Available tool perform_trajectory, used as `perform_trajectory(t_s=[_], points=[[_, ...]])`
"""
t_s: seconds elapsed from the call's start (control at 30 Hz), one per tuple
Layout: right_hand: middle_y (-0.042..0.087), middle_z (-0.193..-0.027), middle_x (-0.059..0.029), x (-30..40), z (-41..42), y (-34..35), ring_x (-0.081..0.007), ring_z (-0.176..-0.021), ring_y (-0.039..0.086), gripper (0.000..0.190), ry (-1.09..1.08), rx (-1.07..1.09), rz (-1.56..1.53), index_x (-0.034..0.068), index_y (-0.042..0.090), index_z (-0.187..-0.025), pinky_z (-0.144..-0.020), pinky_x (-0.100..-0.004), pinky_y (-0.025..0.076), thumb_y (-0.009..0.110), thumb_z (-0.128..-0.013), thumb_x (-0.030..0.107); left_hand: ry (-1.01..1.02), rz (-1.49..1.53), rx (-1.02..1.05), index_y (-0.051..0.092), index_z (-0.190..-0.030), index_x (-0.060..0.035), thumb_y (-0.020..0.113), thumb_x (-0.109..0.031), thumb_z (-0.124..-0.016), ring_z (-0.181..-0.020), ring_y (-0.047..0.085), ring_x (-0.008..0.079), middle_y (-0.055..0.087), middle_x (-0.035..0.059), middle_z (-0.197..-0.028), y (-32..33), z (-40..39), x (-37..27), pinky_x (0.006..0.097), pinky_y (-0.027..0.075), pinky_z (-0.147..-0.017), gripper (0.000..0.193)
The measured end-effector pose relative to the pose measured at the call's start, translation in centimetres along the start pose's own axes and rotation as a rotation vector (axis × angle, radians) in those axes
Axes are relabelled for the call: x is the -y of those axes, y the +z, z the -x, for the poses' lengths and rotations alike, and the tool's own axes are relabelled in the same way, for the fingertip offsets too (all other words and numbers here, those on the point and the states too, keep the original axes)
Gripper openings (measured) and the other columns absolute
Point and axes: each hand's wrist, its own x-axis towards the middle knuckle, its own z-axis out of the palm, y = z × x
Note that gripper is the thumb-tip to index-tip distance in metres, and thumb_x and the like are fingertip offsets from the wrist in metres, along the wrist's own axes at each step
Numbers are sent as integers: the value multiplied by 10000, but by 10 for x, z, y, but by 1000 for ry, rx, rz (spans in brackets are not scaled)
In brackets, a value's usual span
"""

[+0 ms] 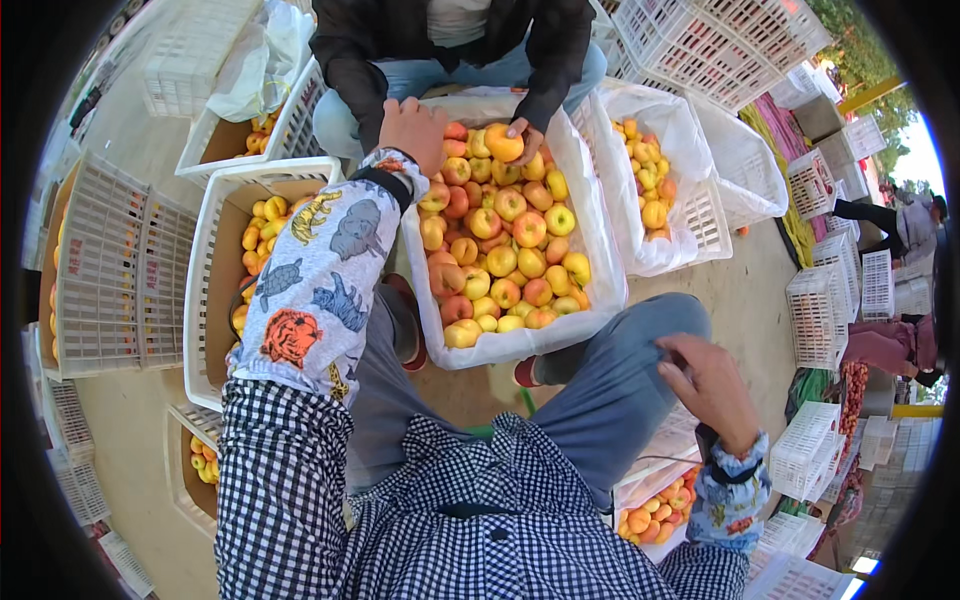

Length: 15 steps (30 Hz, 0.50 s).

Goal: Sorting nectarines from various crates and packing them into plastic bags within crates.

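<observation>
A crate lined with white plastic point(517, 349) stands between my knees and a person opposite, filled with yellow-red fruit that look like nectarines or peaches point(486, 223). My left hand point(414, 135) reaches over the crate's far left corner, back of the hand up; its fingertips and whatever lies beneath them are hidden. My right hand point(709, 386) hovers by my right knee with fingers loosely bent, and nothing shows in it. Across the crate, the other person's hand point(529, 139) holds a large orange-yellow fruit point(503, 142) above the pile.
A white crate with cardboard lining point(196, 300) and more fruit is under my left forearm. Another plastic-lined crate point(697, 225) stands right of the middle one. Fruit in a further crate point(656, 514) lies beside my right thigh. Stacked white crates point(720, 45) rise behind.
</observation>
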Motion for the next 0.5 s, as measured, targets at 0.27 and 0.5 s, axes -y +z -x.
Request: perform_trajectory(t_s=[0.27,0.5], points=[[641,-914,-156,5,-136,58,-350,-872,627,290,-342,26,142,42,613,-1092,-761,-442,497,650,-860,210,217,-199,-11,718,-976,-105,657,-305,-770,-1138,489,254,611,75,-1080,16,0,4,420,324,-934,294],[563,-1140,-186,28,-288,165,-370,-931,638,356,-367,41,232,73,553,-1188,-769,-483,522,602,-868,222,132,-231,65,712,-990,-128,606,-206,-806,-1054,528,253,591,52,-1010,32,18,-7,406,376,-843,226]])
